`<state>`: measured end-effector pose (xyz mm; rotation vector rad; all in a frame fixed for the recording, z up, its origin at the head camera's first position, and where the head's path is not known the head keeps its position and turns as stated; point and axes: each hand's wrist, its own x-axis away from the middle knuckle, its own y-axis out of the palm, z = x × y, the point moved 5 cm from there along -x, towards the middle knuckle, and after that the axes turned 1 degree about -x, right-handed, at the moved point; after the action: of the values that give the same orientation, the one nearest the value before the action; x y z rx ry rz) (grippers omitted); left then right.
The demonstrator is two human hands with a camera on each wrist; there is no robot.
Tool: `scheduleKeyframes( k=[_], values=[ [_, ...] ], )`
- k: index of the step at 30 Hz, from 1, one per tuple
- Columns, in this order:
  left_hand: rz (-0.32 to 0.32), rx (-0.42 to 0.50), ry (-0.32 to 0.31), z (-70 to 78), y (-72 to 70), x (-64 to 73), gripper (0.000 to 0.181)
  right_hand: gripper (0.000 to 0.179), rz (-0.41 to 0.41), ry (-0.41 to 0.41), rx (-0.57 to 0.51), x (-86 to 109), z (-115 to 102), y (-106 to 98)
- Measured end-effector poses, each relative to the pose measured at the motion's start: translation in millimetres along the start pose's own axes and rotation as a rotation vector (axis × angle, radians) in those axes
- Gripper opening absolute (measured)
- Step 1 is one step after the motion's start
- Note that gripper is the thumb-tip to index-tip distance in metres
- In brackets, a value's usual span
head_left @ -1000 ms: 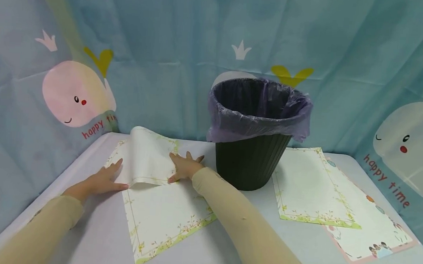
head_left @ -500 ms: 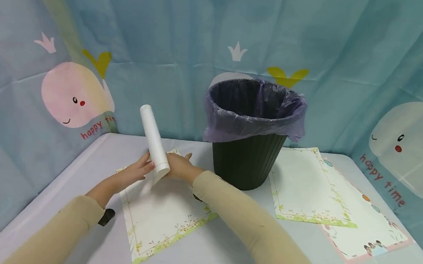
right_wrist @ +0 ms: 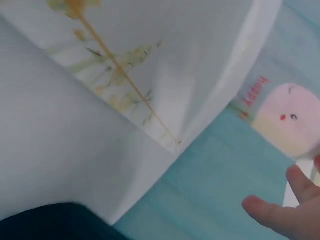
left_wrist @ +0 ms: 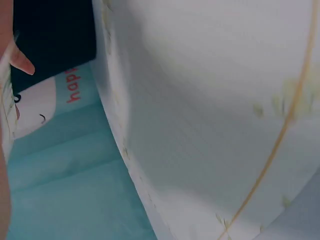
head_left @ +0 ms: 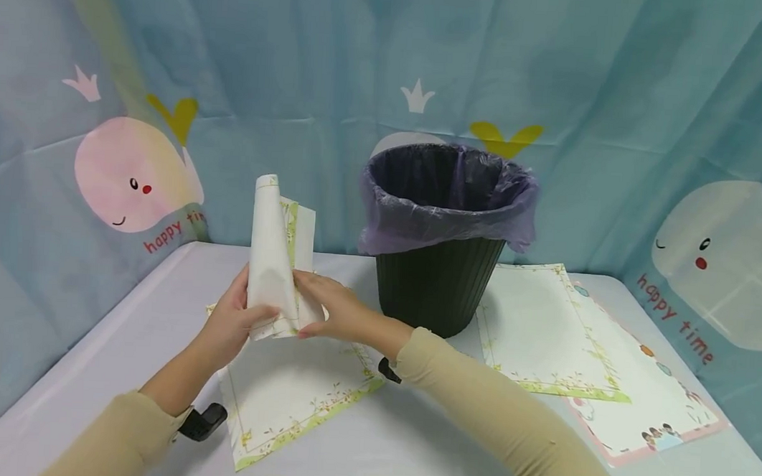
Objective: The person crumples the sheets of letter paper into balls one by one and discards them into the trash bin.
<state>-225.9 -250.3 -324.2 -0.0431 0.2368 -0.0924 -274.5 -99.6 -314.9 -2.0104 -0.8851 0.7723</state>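
Both hands hold a sheet of white paper, folded into a narrow, upright, loosely layered shape, its green floral border showing on the right. My left hand grips its left side, thumb across the front and the other fingers mostly hidden behind. From the right, my right hand pinches the paper's lower right part, thumb low at the bottom edge. Beneath them a second floral-bordered sheet lies flat on the table. In the right wrist view the right hand shows at the lower right, beside a bit of the held paper.
A black bin with a purple liner bag stands right of the hands. Beyond it lie another floral sheet and a pink-edged sheet, partly overlapped. A blue printed curtain backs the white table.
The upper sheet, first curled over on the pile, was lifted as a roll and is now flatter and folded between both hands. The left hand moved right and up onto it.
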Motion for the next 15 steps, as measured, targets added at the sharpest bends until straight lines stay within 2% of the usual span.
scheduleKeyframes(
  k=[2,4,7,10,13,15],
  values=[
    [0.052,-0.067,-0.009,2.5,0.9,5.3,0.074,0.098,0.037,-0.030,-0.049,11.6,-3.0,-7.7],
    [0.113,-0.148,-0.036,6.7,1.3,11.8,0.075,0.101,0.106,-0.106,-0.006,22.4,-10.6,-16.4],
    [0.163,-0.283,-0.067,15.2,4.7,22.8,0.075,0.106,0.244,-0.246,0.214,38.1,-27.2,-27.8],
    [0.142,-0.405,-0.065,24.4,13.5,31.8,0.075,0.119,0.382,-0.352,0.445,51.5,-42.0,-36.7],
    [0.140,-0.502,-0.028,33.6,23.0,37.9,0.071,0.121,0.498,-0.373,0.604,63.1,-50.8,-47.1],
    [0.151,-0.635,0.039,40.5,27.8,41.5,0.067,0.113,0.550,-0.350,0.708,71.1,-54.4,-55.0]
  ],
)
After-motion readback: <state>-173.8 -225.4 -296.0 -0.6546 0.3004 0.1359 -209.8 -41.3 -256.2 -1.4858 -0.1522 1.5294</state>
